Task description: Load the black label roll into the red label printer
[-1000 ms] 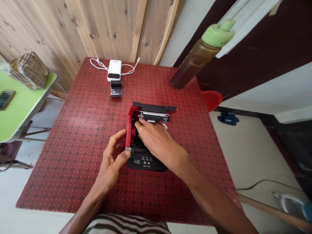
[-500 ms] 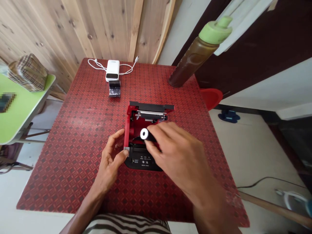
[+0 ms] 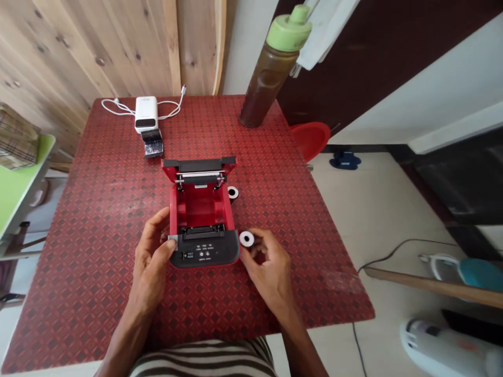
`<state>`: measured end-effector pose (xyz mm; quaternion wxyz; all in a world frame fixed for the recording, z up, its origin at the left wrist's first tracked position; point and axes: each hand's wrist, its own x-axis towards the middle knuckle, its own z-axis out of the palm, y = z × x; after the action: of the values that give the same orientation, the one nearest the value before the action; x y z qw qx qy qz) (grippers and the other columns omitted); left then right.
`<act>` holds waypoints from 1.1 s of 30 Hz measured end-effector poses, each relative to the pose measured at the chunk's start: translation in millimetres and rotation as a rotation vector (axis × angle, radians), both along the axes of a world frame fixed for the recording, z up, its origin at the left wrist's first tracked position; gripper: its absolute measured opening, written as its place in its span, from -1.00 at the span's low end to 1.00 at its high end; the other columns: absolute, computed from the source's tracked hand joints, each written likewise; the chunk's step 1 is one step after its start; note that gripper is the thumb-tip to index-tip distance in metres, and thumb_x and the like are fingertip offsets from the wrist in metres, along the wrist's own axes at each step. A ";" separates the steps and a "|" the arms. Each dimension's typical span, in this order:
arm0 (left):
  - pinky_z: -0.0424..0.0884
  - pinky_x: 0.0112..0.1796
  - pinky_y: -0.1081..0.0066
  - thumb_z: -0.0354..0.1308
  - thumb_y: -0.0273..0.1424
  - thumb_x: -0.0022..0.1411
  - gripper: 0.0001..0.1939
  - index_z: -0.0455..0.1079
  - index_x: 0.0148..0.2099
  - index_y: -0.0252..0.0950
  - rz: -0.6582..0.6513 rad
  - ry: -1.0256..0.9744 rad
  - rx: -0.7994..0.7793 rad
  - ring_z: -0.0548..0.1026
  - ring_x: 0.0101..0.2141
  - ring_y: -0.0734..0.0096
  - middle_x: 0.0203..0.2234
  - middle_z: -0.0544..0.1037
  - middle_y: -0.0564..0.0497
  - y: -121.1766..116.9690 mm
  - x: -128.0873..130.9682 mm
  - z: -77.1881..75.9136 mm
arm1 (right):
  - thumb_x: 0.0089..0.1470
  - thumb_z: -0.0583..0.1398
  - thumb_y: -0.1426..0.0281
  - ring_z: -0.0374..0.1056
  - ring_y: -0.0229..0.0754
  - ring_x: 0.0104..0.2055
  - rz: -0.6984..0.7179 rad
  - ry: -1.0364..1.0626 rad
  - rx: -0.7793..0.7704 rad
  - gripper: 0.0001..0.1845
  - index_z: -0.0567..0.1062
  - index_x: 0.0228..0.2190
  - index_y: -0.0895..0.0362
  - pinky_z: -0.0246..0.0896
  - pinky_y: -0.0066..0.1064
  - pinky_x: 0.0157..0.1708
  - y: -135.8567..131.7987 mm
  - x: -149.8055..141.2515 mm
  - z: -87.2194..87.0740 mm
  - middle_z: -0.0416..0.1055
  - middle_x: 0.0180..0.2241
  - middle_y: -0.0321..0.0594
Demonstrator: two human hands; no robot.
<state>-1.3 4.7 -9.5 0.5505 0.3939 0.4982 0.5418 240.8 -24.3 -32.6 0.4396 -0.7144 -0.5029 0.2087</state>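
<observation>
A small red and black printer (image 3: 206, 248) stands on the table with its lid raised, and its red inner bay (image 3: 196, 204) shows nothing inside. My left hand (image 3: 151, 256) grips the printer's left side, thumb on the front corner and fingers curled along the wall. Beside the printer's right front corner, my right hand (image 3: 269, 259) is closed around a dark roll with a white ring end (image 3: 247, 240), low over the table. A second roll with a white ring end (image 3: 233, 192) is partly hidden behind the printer's right wall.
A white power bank (image 3: 146, 112) with a white cable and a crumpled black strip (image 3: 152, 144) lie at the table's back left. A tall brown bottle with a green lid (image 3: 267, 73) stands at the back. The red patterned table (image 3: 118, 193) has a red stool (image 3: 310, 140) behind its right side.
My right hand has moved from over the printer's bay to its right side, taking the roll out. My left hand stays on the printer. The view has shifted right.
</observation>
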 end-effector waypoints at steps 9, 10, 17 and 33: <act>0.45 0.26 0.22 0.40 -0.20 0.39 -0.50 0.60 0.34 -0.01 0.041 0.052 -0.009 0.53 0.32 0.07 0.32 0.61 0.01 -0.2 -0.6 1.1 | 0.30 0.30 0.44 0.61 -0.07 -0.22 0.358 -0.078 -0.011 -0.80 0.60 -0.05 0.04 0.59 -0.25 -0.14 -12.6 0.4 7.3 0.68 -0.19 -0.18; 0.46 0.25 0.21 0.40 -0.19 0.39 -0.50 0.60 0.33 -0.02 0.041 0.053 -0.009 0.53 0.31 0.06 0.32 0.62 0.01 -0.1 -0.4 1.4 | 0.30 0.31 0.44 0.63 -0.05 -0.19 0.376 -0.085 -0.015 -0.79 0.60 -0.03 0.04 0.60 -0.22 -0.11 -13.2 1.5 6.3 0.69 -0.16 -0.15; 0.49 0.19 0.24 0.40 -0.20 0.38 -0.49 0.59 0.34 -0.02 0.033 0.035 -0.016 0.55 0.27 0.08 0.32 0.62 0.01 0.2 -0.7 1.4 | 0.23 0.38 0.38 0.57 -0.13 -0.38 0.420 -0.014 -0.170 -0.48 0.61 0.21 0.03 0.64 -0.22 -0.29 -16.1 35.7 21.1 0.68 -0.19 -0.21; 0.56 0.19 0.15 0.36 -0.20 0.46 -0.48 0.53 0.41 0.00 -0.037 -0.030 -0.027 0.59 0.29 0.00 0.35 0.61 -0.05 -1.3 -1.3 1.3 | 0.26 0.31 0.27 0.54 -0.01 -0.10 0.407 0.005 0.006 -0.77 0.60 -0.07 0.06 0.47 -0.13 -0.04 108.0 15.2 -10.7 0.64 -0.12 -0.12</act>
<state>-2.6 3.4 -8.3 0.5730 0.3873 0.4898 0.5308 256.1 83.7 -43.3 0.3916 -0.5961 -0.6366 0.2934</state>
